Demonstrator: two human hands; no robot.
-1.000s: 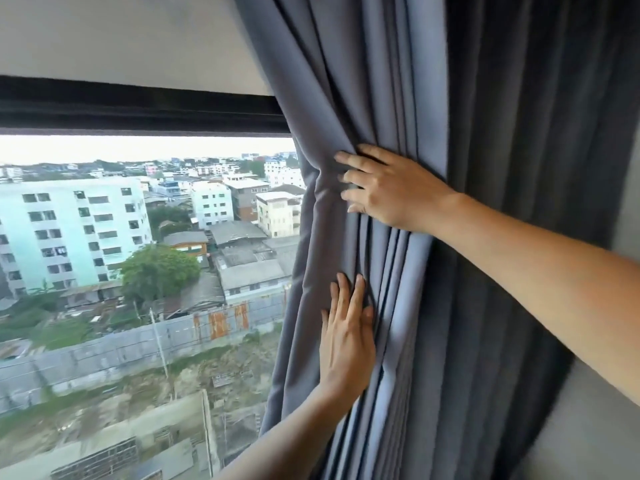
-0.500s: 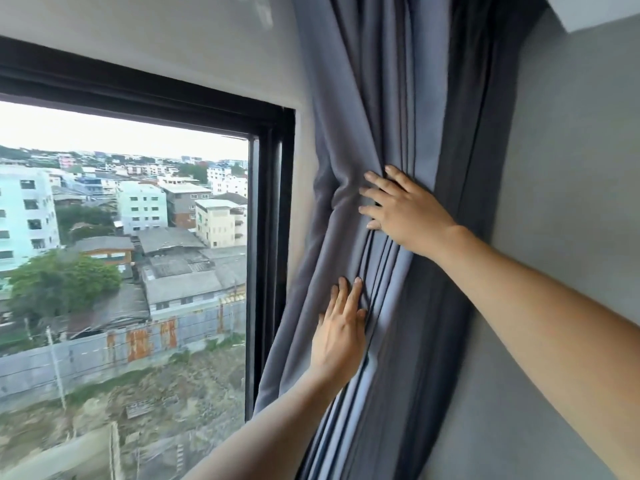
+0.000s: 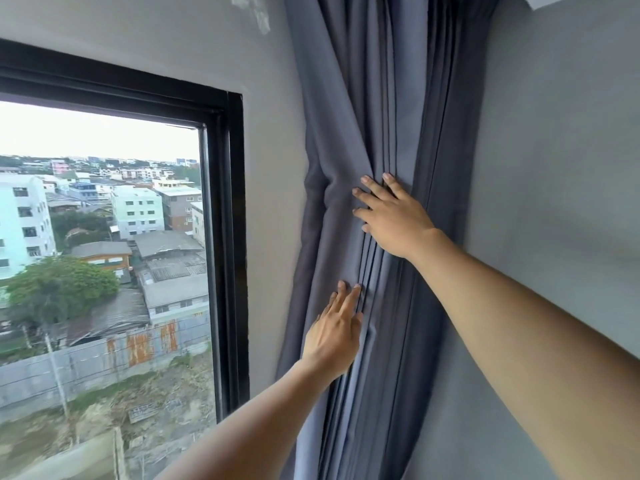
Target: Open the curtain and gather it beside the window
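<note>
The grey-blue curtain (image 3: pixel 381 116) hangs bunched in narrow folds against the wall, to the right of the black-framed window (image 3: pixel 232 237). My right hand (image 3: pixel 391 216) lies flat on the bunched folds at mid height, fingers spread and pointing left. Below it, my left hand (image 3: pixel 334 336) presses flat against the curtain's left folds, fingers together and pointing up. Neither hand is closed around the fabric. The glass is uncovered and shows buildings and a tree outside.
A strip of bare grey wall (image 3: pixel 270 202) separates the window frame from the curtain. More grey wall (image 3: pixel 554 202) runs to the right of the curtain. A pale smear (image 3: pixel 254 8) marks the wall above the window.
The curtain has been pushed to the right, off the glass and past the window frame, into a tighter bunch. Both hands stayed flat on it and travelled with it.
</note>
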